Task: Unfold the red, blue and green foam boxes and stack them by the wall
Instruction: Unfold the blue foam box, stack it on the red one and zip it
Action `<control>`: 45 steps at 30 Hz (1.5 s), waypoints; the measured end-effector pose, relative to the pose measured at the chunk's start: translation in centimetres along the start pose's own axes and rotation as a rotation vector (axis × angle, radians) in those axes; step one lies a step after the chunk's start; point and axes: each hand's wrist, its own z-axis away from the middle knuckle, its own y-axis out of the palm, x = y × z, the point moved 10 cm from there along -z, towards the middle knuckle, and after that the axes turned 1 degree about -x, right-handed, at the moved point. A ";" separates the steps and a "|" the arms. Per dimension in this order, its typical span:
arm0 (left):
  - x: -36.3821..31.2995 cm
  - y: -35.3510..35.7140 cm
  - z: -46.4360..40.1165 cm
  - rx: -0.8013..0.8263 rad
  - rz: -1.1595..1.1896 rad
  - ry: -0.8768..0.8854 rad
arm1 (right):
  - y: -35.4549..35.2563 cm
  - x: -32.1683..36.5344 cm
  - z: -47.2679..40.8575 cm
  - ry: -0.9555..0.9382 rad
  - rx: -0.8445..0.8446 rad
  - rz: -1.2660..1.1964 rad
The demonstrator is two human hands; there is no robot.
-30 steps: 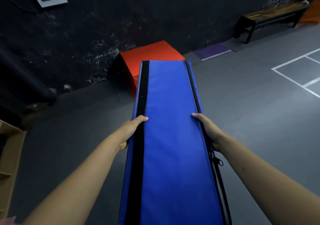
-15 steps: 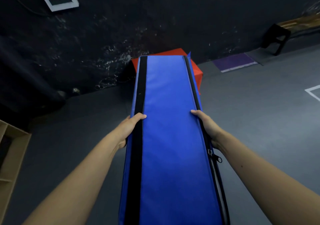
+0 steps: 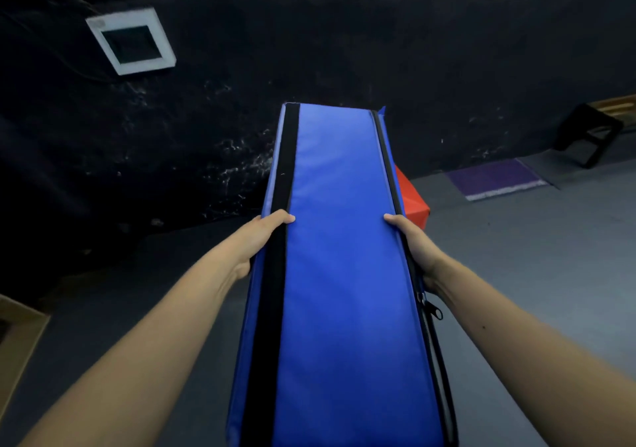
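While I look down the length of it, the blue foam box (image 3: 347, 274) fills the middle of my view, still folded flat into a long slab that runs from 6 o'clock up toward 12 o'clock, held up off the grey floor (image 3: 516, 257). My left hand (image 3: 256, 242) grips its left edge, thumb lying across the black strip (image 3: 275, 274) on top, the other fingers hidden under the side. My right hand (image 3: 414, 245) grips the right edge the same way — thumb on top beside the zipper track, the rest of the fingers out of sight below. The zipper pull (image 3: 432, 307) hangs just behind that wrist.

The red foam box (image 3: 409, 195) sits on the floor against the black wall (image 3: 344, 51); only one corner of it shows, peeking out from behind the slab's right edge at about 2 o'clock.

On the wall at 10 o'clock there is a white-framed square opening (image 3: 132, 42). A purple mat (image 3: 495, 178) lies on the floor at 3 o'clock, and beyond it — near the right border — stands a dark-legged bench (image 3: 592, 133). A corner of a wooden shelf unit (image 3: 17, 343) shows at 8 o'clock.
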 end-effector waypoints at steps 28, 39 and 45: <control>-21.3 14.2 -22.9 -0.252 -0.201 -0.016 | -16.9 16.0 -28.2 0.046 -0.018 0.114; -27.1 21.9 -24.4 -0.280 -0.543 0.093 | -24.6 20.7 -27.6 -0.025 -0.426 0.814; -28.5 26.1 -25.9 -0.257 -0.655 0.099 | -28.1 18.5 -28.1 0.126 -0.304 0.575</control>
